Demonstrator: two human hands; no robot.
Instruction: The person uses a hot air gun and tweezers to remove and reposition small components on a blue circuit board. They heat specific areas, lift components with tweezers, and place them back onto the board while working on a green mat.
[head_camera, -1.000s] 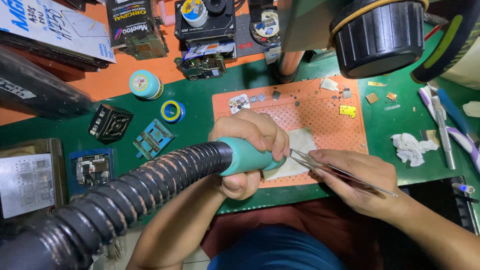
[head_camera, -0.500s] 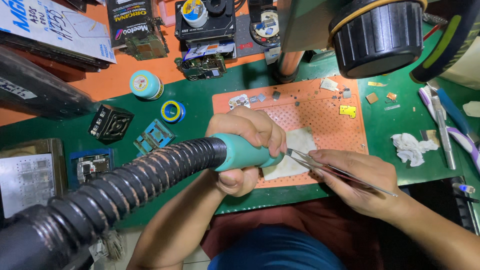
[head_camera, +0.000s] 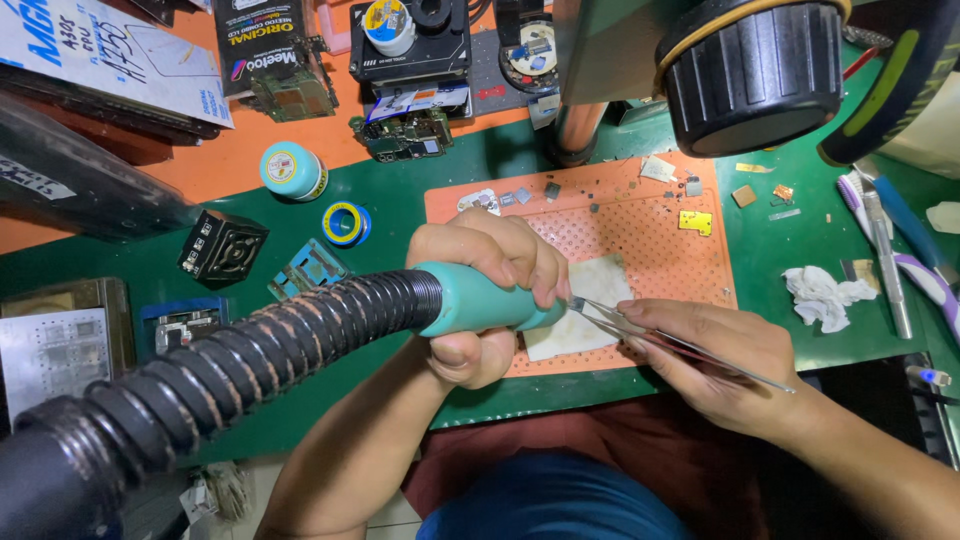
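Centrally, on the orange perforated mat (head_camera: 640, 240), a white pad (head_camera: 585, 320) lies under both tools: the left hand (head_camera: 490, 300) grips the teal hot-air handle (head_camera: 480, 300) with its ribbed black hose (head_camera: 250, 370) trailing toward 8 o'clock, while the right hand (head_camera: 720, 360) pinches tweezers (head_camera: 640, 330). Whatever they touch is hidden; loose chips at 12 o'clock suggest work mid-way.

A cloth (head_camera: 580, 318) lay on the mat (head_camera: 660, 250), between the left hand (head_camera: 490, 300) and right hand (head_camera: 715, 355). Tape (head_camera: 346, 223) and a jar (head_camera: 293, 170) sat left of the mat; a tissue (head_camera: 822, 297) lay right.
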